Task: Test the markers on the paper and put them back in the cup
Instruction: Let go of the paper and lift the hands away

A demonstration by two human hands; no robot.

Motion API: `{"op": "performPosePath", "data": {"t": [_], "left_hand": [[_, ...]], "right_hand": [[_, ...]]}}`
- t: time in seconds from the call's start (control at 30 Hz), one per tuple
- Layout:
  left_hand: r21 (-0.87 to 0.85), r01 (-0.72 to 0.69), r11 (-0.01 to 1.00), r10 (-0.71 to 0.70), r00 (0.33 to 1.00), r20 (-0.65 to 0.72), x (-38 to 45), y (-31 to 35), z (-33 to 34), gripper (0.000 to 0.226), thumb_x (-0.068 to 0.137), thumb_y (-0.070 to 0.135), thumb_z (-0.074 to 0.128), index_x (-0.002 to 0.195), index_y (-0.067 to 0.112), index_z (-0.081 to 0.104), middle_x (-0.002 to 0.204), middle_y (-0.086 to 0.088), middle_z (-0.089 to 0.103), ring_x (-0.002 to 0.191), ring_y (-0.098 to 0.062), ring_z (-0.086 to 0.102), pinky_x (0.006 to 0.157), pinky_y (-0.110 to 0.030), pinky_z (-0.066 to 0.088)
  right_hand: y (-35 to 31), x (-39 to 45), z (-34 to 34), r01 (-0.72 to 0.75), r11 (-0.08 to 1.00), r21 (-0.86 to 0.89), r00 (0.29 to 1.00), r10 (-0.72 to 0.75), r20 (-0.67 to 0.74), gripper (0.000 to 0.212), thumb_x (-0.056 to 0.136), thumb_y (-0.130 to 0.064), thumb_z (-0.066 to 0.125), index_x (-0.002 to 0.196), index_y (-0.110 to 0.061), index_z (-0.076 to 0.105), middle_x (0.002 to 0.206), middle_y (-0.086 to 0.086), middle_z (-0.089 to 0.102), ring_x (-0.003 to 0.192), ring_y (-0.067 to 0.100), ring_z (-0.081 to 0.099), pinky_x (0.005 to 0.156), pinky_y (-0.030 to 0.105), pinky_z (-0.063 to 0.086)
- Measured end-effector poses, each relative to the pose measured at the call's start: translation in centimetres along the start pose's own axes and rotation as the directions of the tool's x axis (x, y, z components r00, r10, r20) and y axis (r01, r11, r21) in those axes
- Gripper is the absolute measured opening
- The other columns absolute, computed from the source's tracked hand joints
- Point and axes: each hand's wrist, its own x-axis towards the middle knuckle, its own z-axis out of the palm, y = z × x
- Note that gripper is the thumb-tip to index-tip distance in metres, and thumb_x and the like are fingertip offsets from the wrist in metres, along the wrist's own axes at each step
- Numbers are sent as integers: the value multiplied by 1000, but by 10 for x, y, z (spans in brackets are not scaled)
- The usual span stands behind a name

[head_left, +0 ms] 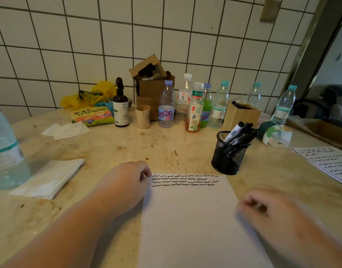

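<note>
- White paper (195,219) lies flat on a stained stone table (127,149), right in front of the person, with four rows of short black squiggles along its far edge and the rest blank.
- Black mesh cup (229,153) stands just beyond the sheet's far right corner, full of black markers (240,131) that lean to the right.
- Left hand (127,182) rests at the sheet's far left corner, fingers curled loosely under, knuckles touching the edge; it grips nothing and seems to pin the page.
- Right hand (266,207) sits at the sheet's right edge, blurred, fingers bent inward. No marker shows in it, though the blur makes it hard to be sure.
- Every marker seen is in the cup, so the step in hand looks like fetching the next one.
- To do that well, keep the left hand pressing the corner so the page cannot slide, and lift one marker straight up by its upper end, since the cup is light and could tip toward the lean.
- Fresh marks fit best in the blank space just below the last row.
- Plastic bottles (193,109) and a cardboard box (149,88) crowd the tiled wall behind, well clear of the work.
</note>
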Motion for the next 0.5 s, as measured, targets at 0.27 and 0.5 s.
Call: {"op": "performPosePath", "data": {"t": [0.27, 0.5], "left_hand": [[280, -247, 928, 210, 965, 154, -18, 32, -6, 25, 97, 30, 35, 110, 34, 55, 97, 10, 64, 89, -18, 59, 73, -30, 43], [362, -505, 784, 326, 830, 452, -60, 60, -22, 25, 93, 40, 39, 107, 30, 57, 108, 4, 63, 101, -21, 59, 85, -37, 51]], "right_hand": [[2, -55, 42, 212, 977, 34, 975, -209, -80, 9, 71, -48, 62, 71, -40, 59, 80, -28, 55, 77, -13, 52, 64, 4, 41], [8, -17, 19, -176, 982, 72, 975, 164, 149, 8, 75, -43, 70, 79, -36, 69, 87, -22, 68, 76, -6, 61, 76, 14, 49]]}}
